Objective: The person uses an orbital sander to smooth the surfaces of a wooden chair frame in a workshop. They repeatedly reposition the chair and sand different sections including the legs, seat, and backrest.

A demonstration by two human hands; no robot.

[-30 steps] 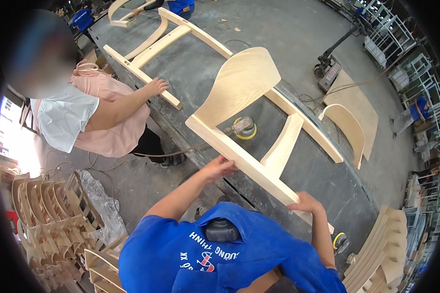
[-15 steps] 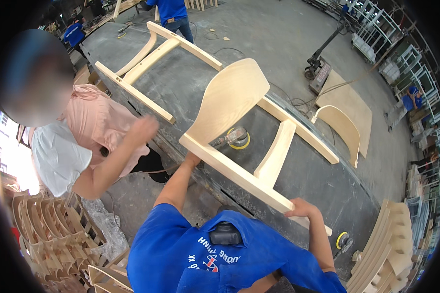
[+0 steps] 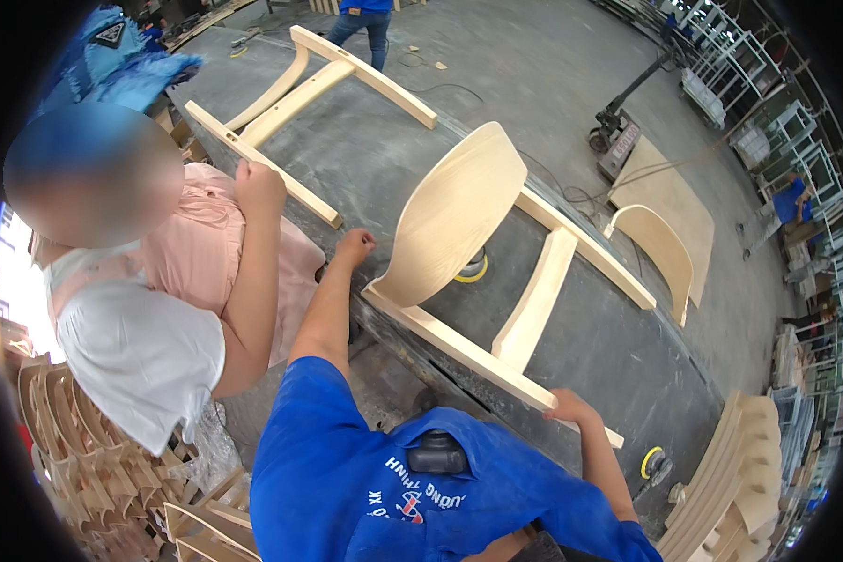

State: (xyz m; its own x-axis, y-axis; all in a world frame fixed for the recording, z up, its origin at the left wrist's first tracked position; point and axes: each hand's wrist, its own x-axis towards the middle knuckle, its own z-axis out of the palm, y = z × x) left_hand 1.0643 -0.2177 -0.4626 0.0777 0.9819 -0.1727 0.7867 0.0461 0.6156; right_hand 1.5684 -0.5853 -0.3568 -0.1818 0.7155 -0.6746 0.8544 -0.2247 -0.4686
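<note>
A pale wooden chair frame (image 3: 459,347) lies on the dark table, its curved backrest (image 3: 459,211) standing up at the left end. My right hand (image 3: 574,409) is closed around the near rail at its right end. My left hand (image 3: 354,247) hovers over the table edge, just left of the backrest and apart from the wood. Its fingers are loosely bent with nothing visible in them. Behind the backrest is a sander with a yellow-rimmed pad (image 3: 473,267), partly hidden.
A co-worker in a pink apron (image 3: 206,225) stands at the left, one hand by a second chair frame (image 3: 300,192). Another sander (image 3: 656,464) lies at the table's right end. Stacked curved wood parts (image 3: 731,468) stand at lower right. A curved backrest (image 3: 660,248) leans beyond the far edge.
My left hand has let go of the near rail and moved up and away. The chair frame has shifted slightly. The co-worker has leaned in, raising a hand to the second frame.
</note>
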